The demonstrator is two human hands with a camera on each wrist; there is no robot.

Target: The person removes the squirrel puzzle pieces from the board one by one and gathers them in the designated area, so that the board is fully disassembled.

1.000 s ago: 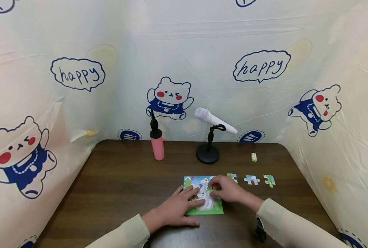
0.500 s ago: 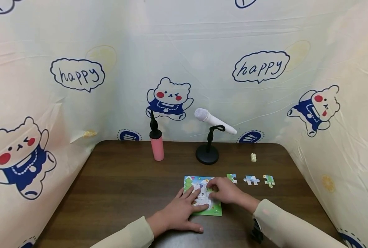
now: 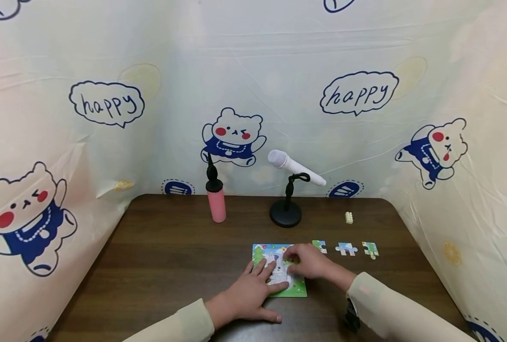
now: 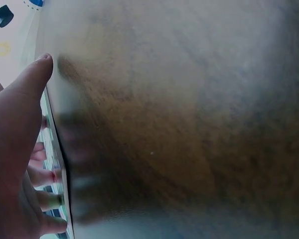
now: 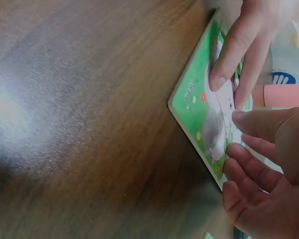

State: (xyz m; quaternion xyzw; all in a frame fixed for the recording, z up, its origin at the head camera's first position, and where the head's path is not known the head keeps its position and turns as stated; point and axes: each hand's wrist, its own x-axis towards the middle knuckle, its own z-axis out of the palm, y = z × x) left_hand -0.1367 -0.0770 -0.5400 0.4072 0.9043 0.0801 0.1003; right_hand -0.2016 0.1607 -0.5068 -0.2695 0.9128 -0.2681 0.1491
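Observation:
A jigsaw puzzle board [image 3: 296,288] with a white animal on a green and blue picture lies flat on the table. My left hand [image 3: 250,292] rests on its left part with the fingers spread; the thumb reaches past the near edge. My right hand [image 3: 311,261] bends over the board's right side. In the right wrist view, its thumb [image 5: 261,122] and curled fingers [image 5: 249,174] touch or hover close over the picture. Whether they pinch a piece is hidden. Loose jigsaw pieces lie to the right: one partly covered piece [image 3: 320,246], a blue one [image 3: 346,248] and a green one [image 3: 370,249].
Behind the board stand a pink hand pump [image 3: 217,205] with a black top and a white microphone [image 3: 296,167] on a black stand [image 3: 285,213]. A small cream toy brick [image 3: 349,217] lies at the back right. A printed curtain [image 3: 172,137] surrounds the brown table [image 3: 168,247].
My left hand has shifted slightly right and nearer to me across the board. The right hand has moved a little left with its fingers still bent over the picture. The loose pieces stay put.

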